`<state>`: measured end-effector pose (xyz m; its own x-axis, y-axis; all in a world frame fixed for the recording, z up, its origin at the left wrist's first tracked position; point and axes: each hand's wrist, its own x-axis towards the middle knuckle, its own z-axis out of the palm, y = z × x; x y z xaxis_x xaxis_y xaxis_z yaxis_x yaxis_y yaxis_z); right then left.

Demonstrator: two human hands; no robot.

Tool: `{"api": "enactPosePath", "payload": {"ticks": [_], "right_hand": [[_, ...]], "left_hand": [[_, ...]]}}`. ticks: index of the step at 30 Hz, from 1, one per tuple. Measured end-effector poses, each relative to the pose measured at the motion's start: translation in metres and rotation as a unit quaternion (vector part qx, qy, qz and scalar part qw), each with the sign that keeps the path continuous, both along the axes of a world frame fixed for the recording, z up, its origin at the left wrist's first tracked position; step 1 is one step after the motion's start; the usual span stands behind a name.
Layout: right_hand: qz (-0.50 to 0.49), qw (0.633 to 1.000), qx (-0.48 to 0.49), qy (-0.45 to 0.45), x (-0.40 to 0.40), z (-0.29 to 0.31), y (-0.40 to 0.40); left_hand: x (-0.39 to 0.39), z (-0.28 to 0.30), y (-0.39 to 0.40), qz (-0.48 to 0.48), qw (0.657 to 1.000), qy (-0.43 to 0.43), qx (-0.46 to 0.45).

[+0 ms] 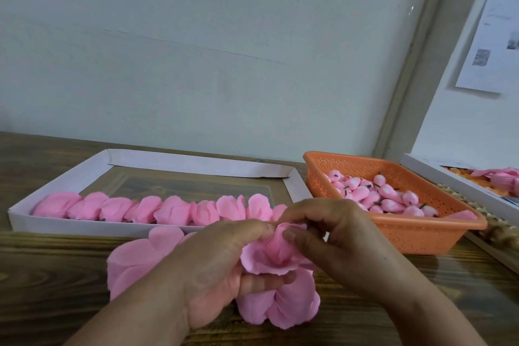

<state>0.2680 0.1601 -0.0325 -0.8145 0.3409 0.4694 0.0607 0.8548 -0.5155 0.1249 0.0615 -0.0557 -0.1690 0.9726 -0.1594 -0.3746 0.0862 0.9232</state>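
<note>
Both hands meet over the near middle of the wooden table (56, 275), working a pink fabric flower (269, 257). My left hand (216, 270) holds the flower from below, fingers curled under its petals and thumb on top. My right hand (334, 236) pinches the top of the flower with thumb and fingertips. More loose pink petals (132, 258) lie under and to the left of my left hand, and others (283, 306) hang below the flower.
A shallow white cardboard tray (196, 164) at the back left holds a row of pink petal flowers (157, 209). An orange perforated basket (421, 229) at the right holds several pink buds (384, 196). Another white tray (460, 185) sits at the far right by the wall.
</note>
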Motion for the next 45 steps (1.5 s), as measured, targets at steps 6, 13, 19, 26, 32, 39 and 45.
{"api": "enactPosePath", "payload": {"ticks": [6, 13, 19, 26, 32, 39, 45], "right_hand": [[0.000, 1.000, 0.006, -0.001, 0.001, 0.002, -0.002], [-0.093, 0.988, -0.077, 0.097, -0.003, 0.000, 0.000], [-0.071, 0.996, -0.037, 0.041, -0.006, -0.001, -0.005], [-0.022, 0.998, 0.012, -0.052, 0.001, 0.002, -0.002], [-0.053, 0.998, 0.023, -0.037, -0.002, 0.001, -0.004], [-0.077, 0.994, -0.062, 0.054, -0.003, 0.002, -0.004], [-0.050, 0.997, -0.048, 0.020, -0.001, 0.004, -0.005]], "left_hand": [[0.003, 0.001, 0.000, -0.010, 1.000, 0.023, 0.017], [0.004, -0.004, 0.003, 0.036, 0.997, 0.044, 0.059], [0.009, -0.011, 0.007, 0.128, 0.986, 0.107, 0.023], [0.010, -0.013, 0.008, 0.101, 0.977, 0.187, 0.003], [0.015, -0.011, 0.002, 0.097, 0.938, 0.330, 0.041], [0.018, -0.002, 0.000, 0.097, 0.964, 0.225, 0.103], [0.010, -0.004, 0.002, 0.086, 0.977, 0.178, 0.085]]}}
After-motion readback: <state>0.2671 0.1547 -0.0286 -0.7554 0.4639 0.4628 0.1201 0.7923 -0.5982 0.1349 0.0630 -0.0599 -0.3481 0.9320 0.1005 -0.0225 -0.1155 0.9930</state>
